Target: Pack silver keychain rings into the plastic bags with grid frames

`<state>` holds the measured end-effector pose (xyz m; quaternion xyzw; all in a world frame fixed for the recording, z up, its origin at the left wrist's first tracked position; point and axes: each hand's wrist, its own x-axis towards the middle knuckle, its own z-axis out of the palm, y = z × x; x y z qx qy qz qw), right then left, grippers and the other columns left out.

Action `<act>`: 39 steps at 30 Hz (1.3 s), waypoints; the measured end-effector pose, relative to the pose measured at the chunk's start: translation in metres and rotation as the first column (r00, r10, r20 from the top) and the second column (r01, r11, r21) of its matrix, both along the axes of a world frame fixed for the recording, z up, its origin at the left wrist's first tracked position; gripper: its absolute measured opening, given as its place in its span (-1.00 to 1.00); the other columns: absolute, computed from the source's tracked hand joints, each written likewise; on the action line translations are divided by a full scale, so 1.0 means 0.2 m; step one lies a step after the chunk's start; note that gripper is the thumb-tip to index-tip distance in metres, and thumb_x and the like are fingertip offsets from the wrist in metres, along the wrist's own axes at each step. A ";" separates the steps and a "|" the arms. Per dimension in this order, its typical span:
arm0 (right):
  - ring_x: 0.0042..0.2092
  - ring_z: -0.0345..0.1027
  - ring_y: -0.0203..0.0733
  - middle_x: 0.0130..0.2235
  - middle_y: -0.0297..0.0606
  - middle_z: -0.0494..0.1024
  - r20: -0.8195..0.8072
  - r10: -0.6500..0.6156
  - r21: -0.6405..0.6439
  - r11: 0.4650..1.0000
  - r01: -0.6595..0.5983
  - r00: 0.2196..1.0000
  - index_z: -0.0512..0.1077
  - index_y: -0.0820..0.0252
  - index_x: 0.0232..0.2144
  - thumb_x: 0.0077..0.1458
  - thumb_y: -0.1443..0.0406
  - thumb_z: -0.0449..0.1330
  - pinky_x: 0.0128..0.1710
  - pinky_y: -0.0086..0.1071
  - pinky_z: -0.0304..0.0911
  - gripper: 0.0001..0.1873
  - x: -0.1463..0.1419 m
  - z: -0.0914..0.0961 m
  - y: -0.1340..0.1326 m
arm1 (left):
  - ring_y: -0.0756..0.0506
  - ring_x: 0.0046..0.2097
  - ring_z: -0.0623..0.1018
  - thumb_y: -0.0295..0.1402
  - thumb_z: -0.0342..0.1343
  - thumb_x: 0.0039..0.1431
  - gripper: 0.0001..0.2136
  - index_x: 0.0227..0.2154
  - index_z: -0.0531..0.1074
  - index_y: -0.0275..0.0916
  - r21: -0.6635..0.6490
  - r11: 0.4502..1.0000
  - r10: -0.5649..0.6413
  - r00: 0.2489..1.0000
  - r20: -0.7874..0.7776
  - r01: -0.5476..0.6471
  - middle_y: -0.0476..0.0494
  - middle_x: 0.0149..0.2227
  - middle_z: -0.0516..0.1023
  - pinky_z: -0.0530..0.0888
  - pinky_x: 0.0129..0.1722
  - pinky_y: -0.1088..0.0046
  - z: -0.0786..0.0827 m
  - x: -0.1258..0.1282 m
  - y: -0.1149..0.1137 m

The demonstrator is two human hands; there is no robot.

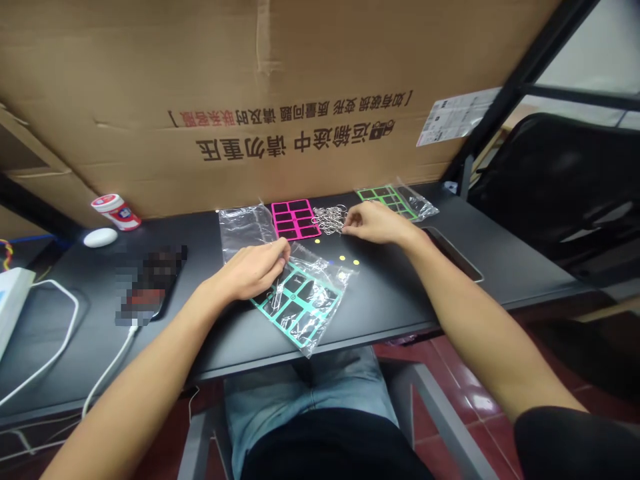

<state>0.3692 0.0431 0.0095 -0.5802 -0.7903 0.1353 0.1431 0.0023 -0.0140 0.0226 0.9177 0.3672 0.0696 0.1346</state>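
Now | left hand (247, 272): fingers clamped on clear plastic bag (313, 257), teal cut-out sheet (300, 310) inside below them; best pinched lightly at the edge | right hand (377, 223): fingertips touching silver wire rings (329, 219), grip unclear

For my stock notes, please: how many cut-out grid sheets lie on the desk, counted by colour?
Pink sheet: 1
Teal sheet: 1
Green sheet: 1
Total: 3
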 end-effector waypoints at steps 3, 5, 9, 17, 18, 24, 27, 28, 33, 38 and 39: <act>-0.09 0.66 0.05 -0.09 -0.13 0.80 0.021 -0.013 0.047 0.999 0.012 1.000 0.68 0.11 -0.12 0.31 0.09 0.45 -0.05 -0.18 0.45 -0.75 -0.01 -0.02 0.01 | -0.22 -0.14 0.63 -0.23 -0.16 0.62 -0.81 0.04 0.32 -0.08 0.004 1.000 0.000 1.000 -0.003 0.000 -0.13 -0.09 0.65 0.43 -0.11 0.21 0.00 0.00 0.00; -0.03 0.66 0.08 -0.02 -0.09 0.79 0.056 0.005 0.044 0.999 -0.007 0.998 0.68 0.14 -0.05 0.34 0.10 0.44 0.00 -0.17 0.45 -0.72 -0.02 -0.03 0.02 | -0.22 -0.15 0.62 -0.23 -0.16 0.62 -0.82 0.04 0.32 -0.08 0.002 1.000 -0.001 1.000 -0.006 0.001 -0.12 -0.10 0.65 0.43 -0.11 0.22 0.00 0.00 0.00; -0.01 0.67 0.07 0.02 -0.06 0.80 0.063 0.003 0.008 1.000 -0.004 0.998 0.68 0.19 0.04 0.38 0.17 0.38 0.03 -0.17 0.46 -0.72 -0.02 -0.05 0.03 | -0.22 -0.15 0.63 -0.23 -0.15 0.62 -0.83 0.03 0.32 -0.08 0.002 1.000 0.001 1.000 -0.006 -0.001 -0.11 -0.11 0.64 0.44 -0.10 0.22 0.00 0.00 0.00; -0.16 0.69 0.02 -0.20 -0.16 0.80 -0.056 -0.009 -0.005 1.000 0.009 0.998 0.67 0.13 -0.17 0.19 0.35 0.40 -0.08 -0.18 0.49 -0.86 0.00 -0.03 0.02 | -0.22 -0.15 0.64 -0.23 -0.14 0.61 -0.81 0.04 0.35 -0.09 0.003 1.000 -0.001 1.000 0.010 0.001 -0.14 -0.10 0.67 0.44 -0.12 0.21 0.00 0.00 0.00; -0.16 0.69 0.01 -0.21 -0.17 0.80 -0.081 -0.006 -0.008 1.000 0.005 0.997 0.68 0.13 -0.19 0.17 0.37 0.39 -0.08 -0.20 0.50 -0.86 0.01 -0.02 0.02 | -0.23 -0.15 0.64 -0.22 -0.15 0.61 -0.81 0.04 0.35 -0.09 0.004 1.000 0.000 1.000 0.010 0.000 -0.14 -0.10 0.67 0.44 -0.12 0.21 0.00 0.00 0.00; -0.13 0.69 -0.02 -0.15 -0.18 0.80 -0.131 -0.031 -0.029 0.999 0.027 0.991 0.68 0.13 -0.14 0.17 0.27 0.44 -0.06 -0.22 0.50 -0.81 0.02 -0.03 0.04 | -0.23 -0.12 0.64 -0.21 -0.15 0.62 -0.80 0.04 0.34 -0.09 -0.008 1.000 -0.003 1.000 0.010 0.003 -0.15 -0.08 0.67 0.47 -0.08 0.20 0.00 0.00 0.00; -0.12 0.68 -0.02 -0.09 -0.16 0.80 -0.085 -0.038 -0.035 0.999 0.035 0.996 0.67 0.14 -0.11 0.21 0.12 0.48 -0.06 -0.21 0.48 -0.71 -0.01 -0.04 0.03 | -0.23 -0.12 0.64 -0.22 -0.15 0.61 -0.81 0.03 0.33 -0.09 -0.009 1.000 0.002 1.000 0.008 -0.002 -0.15 -0.07 0.66 0.46 -0.08 0.20 0.00 0.00 0.00; -0.12 0.67 -0.03 -0.10 -0.16 0.80 -0.066 -0.044 -0.038 0.998 0.041 0.997 0.66 0.13 -0.13 0.21 0.10 0.49 -0.07 -0.22 0.46 -0.71 -0.02 -0.04 0.02 | -0.23 -0.12 0.64 -0.22 -0.15 0.61 -0.82 0.03 0.33 -0.08 -0.011 1.000 0.002 1.000 0.010 -0.002 -0.15 -0.07 0.66 0.46 -0.08 0.20 0.00 0.00 0.00; -0.21 0.65 -0.05 -0.23 -0.20 0.78 -0.014 -0.050 -0.060 0.997 0.049 0.999 0.62 0.10 -0.27 0.22 0.23 0.44 -0.17 -0.25 0.43 -0.90 -0.05 -0.04 0.00 | -0.22 -0.13 0.64 -0.22 -0.15 0.61 -0.81 0.03 0.33 -0.08 -0.014 1.000 -0.007 1.000 0.018 0.007 -0.14 -0.09 0.65 0.46 -0.07 0.21 0.00 0.00 0.00; -0.15 0.67 -0.01 -0.20 -0.14 0.79 -0.082 -0.067 0.038 0.997 0.070 0.994 0.61 0.12 -0.23 0.17 0.35 0.42 -0.11 -0.23 0.49 -0.89 -0.02 -0.04 0.01 | -0.23 -0.13 0.63 -0.21 -0.16 0.62 -0.81 0.03 0.33 -0.08 -0.017 1.000 -0.005 1.000 0.012 0.005 -0.14 -0.09 0.65 0.45 -0.08 0.21 0.00 0.00 0.01; -0.14 0.68 -0.01 -0.18 -0.14 0.79 -0.119 -0.065 0.043 0.997 0.071 0.991 0.61 0.13 -0.20 0.17 0.35 0.43 -0.09 -0.22 0.50 -0.87 -0.01 -0.04 0.02 | -0.23 -0.13 0.64 -0.21 -0.16 0.62 -0.81 0.03 0.33 -0.08 -0.016 1.000 -0.004 1.000 0.013 0.004 -0.14 -0.09 0.65 0.46 -0.08 0.21 0.00 0.00 0.01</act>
